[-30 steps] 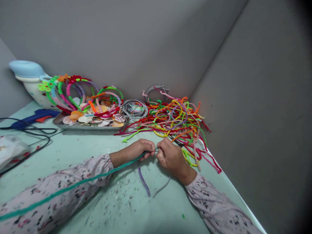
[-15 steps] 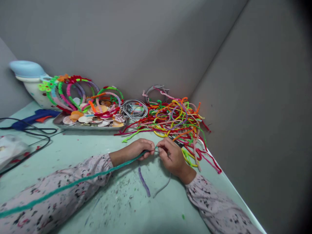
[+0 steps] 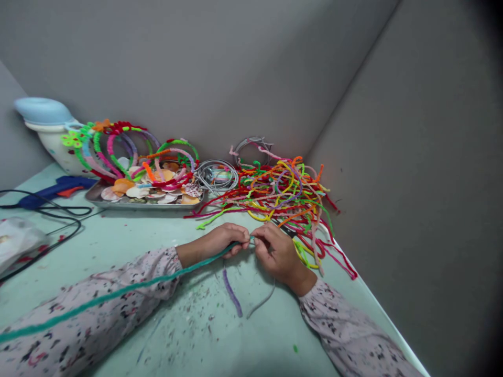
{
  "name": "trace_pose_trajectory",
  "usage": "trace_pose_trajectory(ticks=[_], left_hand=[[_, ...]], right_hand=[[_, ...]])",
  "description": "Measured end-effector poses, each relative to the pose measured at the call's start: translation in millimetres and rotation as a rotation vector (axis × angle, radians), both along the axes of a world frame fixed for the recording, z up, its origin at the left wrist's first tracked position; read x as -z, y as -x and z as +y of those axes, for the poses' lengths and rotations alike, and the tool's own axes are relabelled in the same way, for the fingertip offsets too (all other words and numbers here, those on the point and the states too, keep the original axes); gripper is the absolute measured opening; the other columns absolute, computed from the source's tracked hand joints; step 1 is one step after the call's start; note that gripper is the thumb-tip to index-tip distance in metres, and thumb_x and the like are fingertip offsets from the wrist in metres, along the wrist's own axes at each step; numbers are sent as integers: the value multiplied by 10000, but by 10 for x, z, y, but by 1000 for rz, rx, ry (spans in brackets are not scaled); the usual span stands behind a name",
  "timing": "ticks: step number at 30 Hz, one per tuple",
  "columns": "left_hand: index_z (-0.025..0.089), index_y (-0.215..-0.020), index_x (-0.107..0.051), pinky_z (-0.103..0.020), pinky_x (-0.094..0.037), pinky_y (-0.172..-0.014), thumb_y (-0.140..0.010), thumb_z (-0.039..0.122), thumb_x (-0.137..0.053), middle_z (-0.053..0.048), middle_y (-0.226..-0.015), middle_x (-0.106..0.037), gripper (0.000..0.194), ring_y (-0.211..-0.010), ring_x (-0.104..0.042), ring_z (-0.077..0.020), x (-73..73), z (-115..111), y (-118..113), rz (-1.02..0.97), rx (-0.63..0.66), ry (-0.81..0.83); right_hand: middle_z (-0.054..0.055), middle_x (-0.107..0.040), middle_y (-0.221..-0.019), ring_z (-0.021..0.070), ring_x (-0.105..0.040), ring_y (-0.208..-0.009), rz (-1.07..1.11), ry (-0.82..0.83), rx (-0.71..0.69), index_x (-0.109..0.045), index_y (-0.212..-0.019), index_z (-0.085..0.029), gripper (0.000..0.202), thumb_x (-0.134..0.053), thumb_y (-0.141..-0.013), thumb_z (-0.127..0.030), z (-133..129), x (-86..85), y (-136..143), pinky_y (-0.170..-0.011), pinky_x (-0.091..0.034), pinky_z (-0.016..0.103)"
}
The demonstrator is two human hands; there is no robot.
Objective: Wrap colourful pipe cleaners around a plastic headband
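Between the fingers of my left hand (image 3: pixel 228 240) runs a long teal pipe cleaner (image 3: pixel 153 283), its tail lying back across my left sleeve. My right hand (image 3: pixel 275 250) is close beside it, thumb and forefinger pinched at the teal end. From under my left hand hangs a short purple fuzzy length (image 3: pixel 231 292). A thin grey wire (image 3: pixel 262 302) curves down below my right hand. Whether the purple length and the wire belong together is hidden by my hands.
A metal tray (image 3: pixel 157 206) holds seashells and fuzzy coloured hoops. Behind my hands lie coiled grey wire (image 3: pixel 217 177) and a tangled pile of pipe cleaners (image 3: pixel 281 188). A blue glue gun (image 3: pixel 53 191), its cord, a plastic bag (image 3: pixel 19 241) and a blue-lidded container (image 3: pixel 47 112) are at left.
The teal pipe cleaner's tail has risen slightly at the left. My right hand has shifted very slightly toward my left; both keep their pinch.
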State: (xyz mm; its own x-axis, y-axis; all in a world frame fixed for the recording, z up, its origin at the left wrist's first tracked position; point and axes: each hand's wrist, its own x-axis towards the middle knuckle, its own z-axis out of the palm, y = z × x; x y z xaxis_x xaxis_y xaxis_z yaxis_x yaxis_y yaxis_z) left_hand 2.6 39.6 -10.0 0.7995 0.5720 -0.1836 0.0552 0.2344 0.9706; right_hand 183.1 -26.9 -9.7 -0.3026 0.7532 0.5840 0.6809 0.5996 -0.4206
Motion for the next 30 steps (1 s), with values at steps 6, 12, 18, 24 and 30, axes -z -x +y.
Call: trace_pose_trajectory(ticks=[6,12,18,24,30], left_hand=[[147,-648,-550,-189,-236,-337,-743,235,-500,52,-426,-437,139,-334,-330,-62,2,1,-2,6,4,-9],[150,-637,-547,-184,-245,-340,-737,226,-495,53,-427,-441,136,-341,-336,-61,-17,-4,0,18,18,-22],[146,-630,-543,-181,-256,-349,-732,224,-490,47,-450,-437,140,-365,-350,-64,-14,-6,10,27,63,-45],[144,-619,-535,-185,-264,-358,-722,232,-495,49,-461,-422,142,-378,-340,-64,-1,-4,13,17,96,-53],[145,-614,-530,-186,-259,-366,-728,235,-500,49,-461,-415,148,-380,-339,-61,-25,-12,13,1,94,-46]], right_hand=[[46,-578,-775,163,-562,-718,-68,-34,42,-598,-880,-177,145,-471,-831,-130,1,-1,16,-646,-440,270],[44,-558,-738,167,-550,-678,-146,-65,49,-603,-837,-166,156,-459,-808,-115,1,-19,28,-606,-412,273],[30,-538,-735,157,-517,-658,-83,-32,-19,-592,-836,-177,169,-453,-772,-105,11,20,20,-590,-389,266],[9,-532,-703,143,-507,-655,116,125,-101,-587,-781,-185,161,-444,-768,-112,14,-12,40,-616,-390,256],[-9,-537,-687,130,-511,-644,251,284,-77,-595,-747,-185,164,-459,-766,-94,0,-23,51,-620,-392,247]])
